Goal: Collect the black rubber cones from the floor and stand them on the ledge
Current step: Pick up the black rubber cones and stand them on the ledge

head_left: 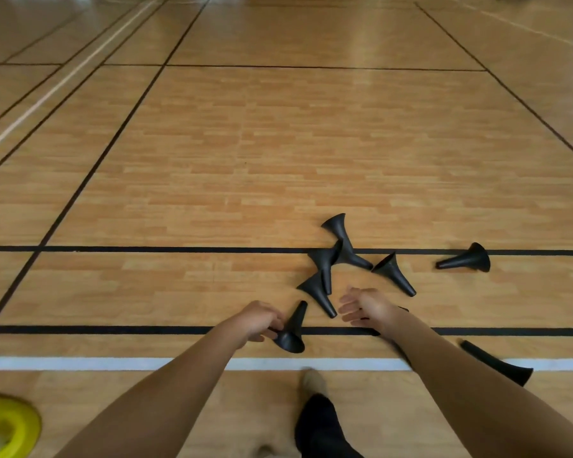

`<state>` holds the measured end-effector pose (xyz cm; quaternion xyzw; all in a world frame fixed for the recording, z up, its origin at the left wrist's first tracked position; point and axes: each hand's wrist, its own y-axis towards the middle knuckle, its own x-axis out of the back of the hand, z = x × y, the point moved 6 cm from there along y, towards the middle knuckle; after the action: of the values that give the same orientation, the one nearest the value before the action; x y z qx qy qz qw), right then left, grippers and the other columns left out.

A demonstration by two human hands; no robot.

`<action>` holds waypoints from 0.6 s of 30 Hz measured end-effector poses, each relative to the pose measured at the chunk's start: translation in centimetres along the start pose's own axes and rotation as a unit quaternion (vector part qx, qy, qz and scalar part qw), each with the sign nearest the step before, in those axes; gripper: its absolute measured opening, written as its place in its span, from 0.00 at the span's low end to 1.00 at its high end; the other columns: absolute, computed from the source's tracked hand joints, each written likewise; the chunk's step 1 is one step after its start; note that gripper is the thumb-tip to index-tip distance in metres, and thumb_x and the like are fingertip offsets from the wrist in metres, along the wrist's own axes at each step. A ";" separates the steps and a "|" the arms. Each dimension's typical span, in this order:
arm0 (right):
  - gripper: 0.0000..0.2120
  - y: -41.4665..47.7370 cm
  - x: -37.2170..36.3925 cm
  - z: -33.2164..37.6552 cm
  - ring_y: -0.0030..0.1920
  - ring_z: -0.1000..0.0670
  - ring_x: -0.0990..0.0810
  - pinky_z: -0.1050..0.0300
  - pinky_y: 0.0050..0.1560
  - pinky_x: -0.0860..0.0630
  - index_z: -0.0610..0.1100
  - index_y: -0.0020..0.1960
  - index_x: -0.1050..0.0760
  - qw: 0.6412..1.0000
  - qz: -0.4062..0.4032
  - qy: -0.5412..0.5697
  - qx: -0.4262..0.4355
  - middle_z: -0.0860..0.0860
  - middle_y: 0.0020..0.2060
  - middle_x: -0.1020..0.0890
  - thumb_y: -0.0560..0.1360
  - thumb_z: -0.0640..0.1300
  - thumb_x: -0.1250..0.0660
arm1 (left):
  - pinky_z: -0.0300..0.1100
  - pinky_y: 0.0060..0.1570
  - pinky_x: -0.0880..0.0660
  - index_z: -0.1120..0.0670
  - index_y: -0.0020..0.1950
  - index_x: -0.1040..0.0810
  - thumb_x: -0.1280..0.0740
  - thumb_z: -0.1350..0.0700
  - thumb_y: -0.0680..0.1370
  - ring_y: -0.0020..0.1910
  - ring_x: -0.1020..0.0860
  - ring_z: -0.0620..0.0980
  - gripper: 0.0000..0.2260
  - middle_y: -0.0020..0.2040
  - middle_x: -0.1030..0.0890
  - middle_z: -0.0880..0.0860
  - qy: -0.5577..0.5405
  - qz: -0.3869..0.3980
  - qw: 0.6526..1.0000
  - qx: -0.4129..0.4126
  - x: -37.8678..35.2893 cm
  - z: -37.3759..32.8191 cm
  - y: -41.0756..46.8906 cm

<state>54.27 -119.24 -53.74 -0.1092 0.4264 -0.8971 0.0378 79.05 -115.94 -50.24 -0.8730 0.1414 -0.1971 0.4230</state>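
Fingers of left hand gripped cone at base; right hand slack, empty (collecting stage, seemingly); next move likely needed grasp on neighbouring cone.

Both bare forearms stretched forward, left hand gripping a cone at its base, right hand palm-down, fingers loosely spread.
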 end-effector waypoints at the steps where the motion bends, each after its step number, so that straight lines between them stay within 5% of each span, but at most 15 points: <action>1: 0.18 1.4 0.8 0.2 0.43 0.46 0.17 0.55 0.42 0.23 0.40 0.52 0.22 1.000 -0.006 -0.017 -0.011 0.44 0.45 0.16 0.81 0.54 0.42 | 0.41 0.48 0.25 0.50 0.52 0.22 0.41 0.59 0.81 0.48 0.19 0.47 0.09 0.52 0.18 0.51 -0.014 0.000 1.000 0.011 -0.1 -0.7 1.1; 5: 0.16 7.0 3.6 0.6 0.31 0.49 0.21 0.59 0.32 0.28 0.40 0.47 0.24 0.993 -0.022 -0.094 -0.069 0.46 0.36 0.18 0.81 0.51 0.43 | 0.38 0.40 0.24 0.58 0.61 0.23 0.40 0.62 0.81 0.46 0.19 0.47 0.11 0.51 0.18 0.53 -0.061 0.016 0.996 0.059 -1.6 -3.6 5.6; 8: 0.15 9.3 4.5 0.8 0.27 0.48 0.26 0.60 0.26 0.33 0.39 0.45 0.26 0.992 -0.022 -0.064 -0.107 0.45 0.33 0.20 0.81 0.49 0.42 | 0.37 0.42 0.22 0.64 0.65 0.26 0.42 0.63 0.82 0.53 0.19 0.53 0.13 0.60 0.20 0.60 -0.067 0.014 0.994 0.080 -2.4 -4.9 7.6; 11: 0.14 11.7 5.0 0.4 0.27 0.48 0.30 0.60 0.26 0.36 0.39 0.42 0.28 0.988 -0.008 -0.052 -0.146 0.44 0.32 0.24 0.82 0.46 0.43 | 0.31 0.32 0.23 0.63 0.66 0.26 0.41 0.62 0.82 0.58 0.21 0.53 0.13 0.63 0.22 0.59 -0.119 0.018 0.985 0.126 -2.4 -4.9 9.3; 14: 0.14 12.9 4.2 -0.3 0.25 0.50 0.35 0.62 0.24 0.40 0.40 0.39 0.31 0.981 0.016 0.007 -0.191 0.47 0.27 0.31 0.82 0.43 0.44 | 0.38 0.43 0.24 0.60 0.64 0.24 0.38 0.56 0.81 0.54 0.21 0.51 0.13 0.61 0.20 0.56 -0.146 0.006 0.974 0.171 -1.4 -3.7 11.0; 18: 0.09 15.1 2.9 -1.2 0.32 0.48 0.24 0.61 0.32 0.29 0.38 0.46 0.24 0.981 -0.006 -0.067 -0.183 0.44 0.36 0.20 0.79 0.43 0.38 | 0.42 0.48 0.25 0.61 0.62 0.23 0.39 0.56 0.81 0.47 0.21 0.51 0.13 0.57 0.19 0.57 -0.173 -0.014 0.967 0.189 0.5 -1.8 14.6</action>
<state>50.74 -128.34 -65.69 -0.1772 0.5792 -0.7947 0.0401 77.53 -126.17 -60.70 -0.8000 0.0142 -0.0720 0.5956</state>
